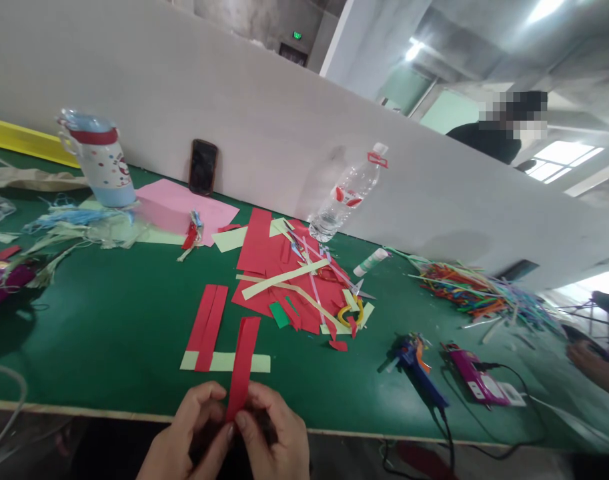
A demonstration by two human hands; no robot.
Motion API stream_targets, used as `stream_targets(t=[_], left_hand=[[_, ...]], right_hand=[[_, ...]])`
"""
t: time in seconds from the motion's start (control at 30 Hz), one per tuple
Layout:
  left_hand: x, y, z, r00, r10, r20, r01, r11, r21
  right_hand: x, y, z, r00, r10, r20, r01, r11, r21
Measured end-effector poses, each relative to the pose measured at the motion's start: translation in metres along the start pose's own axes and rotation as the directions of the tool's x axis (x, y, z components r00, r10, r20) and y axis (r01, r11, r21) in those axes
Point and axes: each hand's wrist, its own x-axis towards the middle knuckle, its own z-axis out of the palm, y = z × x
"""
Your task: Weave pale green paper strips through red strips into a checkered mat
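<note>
The green counter (129, 313) is strewn with paper scraps (279, 315); at lower centre, a red strip (245, 360) is pinched by the left hand (188, 430) and right hand (279, 433).

A blue-and-white cup (107, 163) with a red band stands near a low white wall (244, 100) on the left, a yellow strip (34, 141) just behind it. A dark phone (203, 167) leans upright against the wall, its foot by a pink sheet (184, 210). Farther right, a clear water bottle (341, 200) with a red handle at its neck stands close to the wall. A heap of many-coloured thin stems (459, 293) lies at the right. Beyond the wall are a dark-clothed person (489, 141), a bright window (564, 167) and a green lit sign (297, 35).
</note>
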Motion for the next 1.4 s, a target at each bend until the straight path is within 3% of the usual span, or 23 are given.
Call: stream_targets(t=[0.3, 0.53, 0.63, 0.83, 0.9, 0.97, 1.07, 1.1, 1.27, 1.4], left_hand=[[0.003, 0.001, -0.006, 0.996, 0.015, 0.093, -0.021, 0.998, 0.057], [0.003, 0.004, -0.003, 0.997, -0.004, 0.079, 0.001, 0.999, 0.044], [0.005, 0.005, -0.007, 0.989, 0.039, 0.144, -0.048, 0.997, 0.065], [0.008, 0.011, -0.011, 0.972, 0.200, 0.120, -0.220, 0.957, 0.191], [0.013, 0.010, -0.018, 0.935, 0.342, 0.097, -0.354, 0.875, 0.329], [0.021, 0.007, -0.031, 0.855, 0.511, 0.082, -0.477, 0.718, 0.507], [0.034, -0.001, -0.051, 0.751, 0.616, 0.237, -0.577, 0.438, 0.689], [0.038, -0.004, -0.057, 0.735, 0.624, 0.265, -0.582, 0.380, 0.719], [0.044, -0.018, -0.068, 0.670, 0.642, 0.372, -0.630, 0.226, 0.743], [0.045, -0.017, -0.070, 0.596, 0.691, 0.409, -0.642, 0.104, 0.760]], right_hand=[[-0.002, 0.005, -0.001, 0.998, -0.031, -0.054, 0.022, 0.988, -0.150], [0.002, 0.001, -0.003, 1.000, -0.007, 0.023, 0.008, 0.999, -0.053], [0.010, -0.010, -0.007, 0.993, -0.062, 0.096, 0.057, 0.997, 0.050], [0.023, -0.021, -0.020, 0.973, -0.041, 0.229, 0.019, 0.995, 0.100], [0.025, -0.020, -0.025, 0.978, -0.029, 0.206, 0.009, 0.995, 0.098], [0.027, -0.017, -0.031, 0.990, 0.008, 0.141, -0.018, 0.997, 0.071], [0.031, -0.012, -0.041, 0.998, 0.053, 0.037, -0.054, 0.998, 0.031], [0.032, -0.010, -0.044, 0.998, 0.061, 0.013, -0.061, 0.998, 0.024], [0.037, -0.002, -0.055, 0.992, 0.116, -0.040, -0.117, 0.993, -0.023], [0.039, 0.002, -0.058, 0.988, 0.132, -0.079, -0.135, 0.990, -0.033]])
